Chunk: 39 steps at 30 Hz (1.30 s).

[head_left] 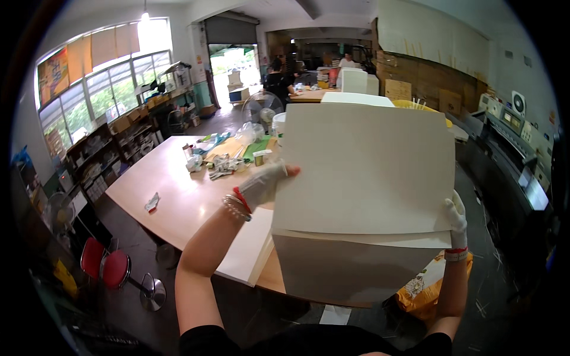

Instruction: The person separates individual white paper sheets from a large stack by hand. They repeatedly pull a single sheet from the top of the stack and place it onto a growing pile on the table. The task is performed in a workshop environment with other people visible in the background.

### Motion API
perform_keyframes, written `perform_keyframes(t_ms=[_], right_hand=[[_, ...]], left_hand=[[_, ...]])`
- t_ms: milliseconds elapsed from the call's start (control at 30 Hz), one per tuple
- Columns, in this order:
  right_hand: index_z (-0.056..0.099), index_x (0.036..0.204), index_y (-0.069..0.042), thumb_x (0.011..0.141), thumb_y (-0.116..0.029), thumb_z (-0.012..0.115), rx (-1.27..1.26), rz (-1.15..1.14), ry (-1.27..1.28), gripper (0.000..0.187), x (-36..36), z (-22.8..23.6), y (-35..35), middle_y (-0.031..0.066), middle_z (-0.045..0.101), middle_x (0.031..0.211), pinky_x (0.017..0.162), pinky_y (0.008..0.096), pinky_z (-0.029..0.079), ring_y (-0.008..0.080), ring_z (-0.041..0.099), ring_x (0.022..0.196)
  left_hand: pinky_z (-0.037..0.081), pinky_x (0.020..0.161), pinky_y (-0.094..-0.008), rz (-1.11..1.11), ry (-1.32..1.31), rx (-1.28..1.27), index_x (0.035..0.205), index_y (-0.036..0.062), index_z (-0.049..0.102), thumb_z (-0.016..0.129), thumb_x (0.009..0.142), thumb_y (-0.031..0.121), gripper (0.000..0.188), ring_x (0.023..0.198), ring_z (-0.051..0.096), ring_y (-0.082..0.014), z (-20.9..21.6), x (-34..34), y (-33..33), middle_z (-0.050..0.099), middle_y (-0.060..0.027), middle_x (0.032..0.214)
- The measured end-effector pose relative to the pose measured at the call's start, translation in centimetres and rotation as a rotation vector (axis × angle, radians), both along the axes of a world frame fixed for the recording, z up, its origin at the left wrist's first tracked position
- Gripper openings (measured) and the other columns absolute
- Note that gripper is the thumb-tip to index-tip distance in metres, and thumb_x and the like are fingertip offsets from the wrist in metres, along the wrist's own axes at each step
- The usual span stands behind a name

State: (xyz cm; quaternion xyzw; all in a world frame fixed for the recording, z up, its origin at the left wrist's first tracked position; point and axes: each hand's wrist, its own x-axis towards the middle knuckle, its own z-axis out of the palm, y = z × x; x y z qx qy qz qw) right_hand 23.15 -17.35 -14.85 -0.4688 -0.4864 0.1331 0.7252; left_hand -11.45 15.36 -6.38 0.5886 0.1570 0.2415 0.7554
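Note:
A large off-white board (368, 166) lies in front of me on a tall block of the same colour, perhaps a stack of sheets (356, 267). A thin gap shows between the two along the near edge. My left hand (267, 184), in a pale glove with a bare thumb tip, is closed on the board's left edge, its other fingers mostly hidden. At the right edge, my gloved right hand (456, 215) grips the board near its front corner. A lower white stack (246, 249) sits beside the block, under my left forearm.
The wooden table (169, 178) carries gloves (225, 166), plastic bags and a small crumpled packet (152, 203). A red stool (117, 270) stands at left, an orange sack (418, 291) on the floor at right. Beyond are a fan (262, 110) and two people.

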Motion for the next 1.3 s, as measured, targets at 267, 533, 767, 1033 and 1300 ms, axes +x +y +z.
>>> perform_keyframes(t_ms=[267,533,767,1033,1300], right_hand=[[0.063,0.118,0.002,0.101,-0.031,0.057,-0.329,-0.132,-0.034,0.037,-1.1,2.5,-0.1,0.0028,0.067,0.091,0.063,0.0200,0.045,0.0048,0.058,0.073],[0.063,0.111,0.000,0.103,-0.029,0.056,-0.383,-0.253,0.123,0.031,-1.3,2.5,-0.4,0.0056,0.066,0.075,0.037,0.0152,0.028,0.0020,0.046,0.044],[0.065,0.105,-0.004,0.104,-0.034,0.055,-0.371,-0.268,0.089,0.032,-1.3,2.4,-0.4,-0.0023,0.063,0.074,0.040,0.0135,0.029,-0.0024,0.043,0.048],[0.063,0.108,-0.002,0.104,-0.033,0.054,-0.345,-0.241,0.071,0.032,-1.8,2.8,-0.4,-0.0029,0.060,0.076,0.047,0.0136,0.034,-0.0018,0.047,0.057],[0.065,0.103,-0.006,0.103,-0.031,0.058,-0.381,-0.224,0.118,0.027,-1.1,2.6,-1.1,-0.0047,0.059,0.074,0.058,0.0165,0.046,0.0005,0.050,0.058]], left_hand=[[0.059,0.086,-0.0346,0.121,0.028,-0.209,0.116,-0.0021,0.056,0.063,0.088,0.004,0.030,0.096,0.066,-0.0206,-3.4,-5.1,-2.9,0.062,-0.0120,0.106],[0.061,0.072,-0.0300,0.376,-0.225,0.024,0.123,-0.0085,0.056,0.059,0.096,0.012,0.034,0.089,0.071,-0.0195,-10.2,-17.5,-1.8,0.068,-0.0118,0.113],[0.055,0.095,-0.0441,0.661,-0.624,-0.319,0.139,0.0027,0.043,0.051,0.096,0.001,0.044,0.114,0.062,-0.0297,-18.4,-21.6,-1.1,0.059,-0.0151,0.126],[0.053,0.095,-0.0451,1.029,-0.411,-0.518,0.129,0.0032,0.049,0.060,0.092,0.006,0.039,0.111,0.060,-0.0279,-35.7,-19.0,3.0,0.058,-0.0121,0.124],[0.051,0.093,-0.0468,1.116,-0.047,-0.659,0.124,0.0005,0.052,0.067,0.087,0.013,0.042,0.106,0.060,-0.0288,-42.3,-20.0,5.0,0.059,-0.0144,0.115]])
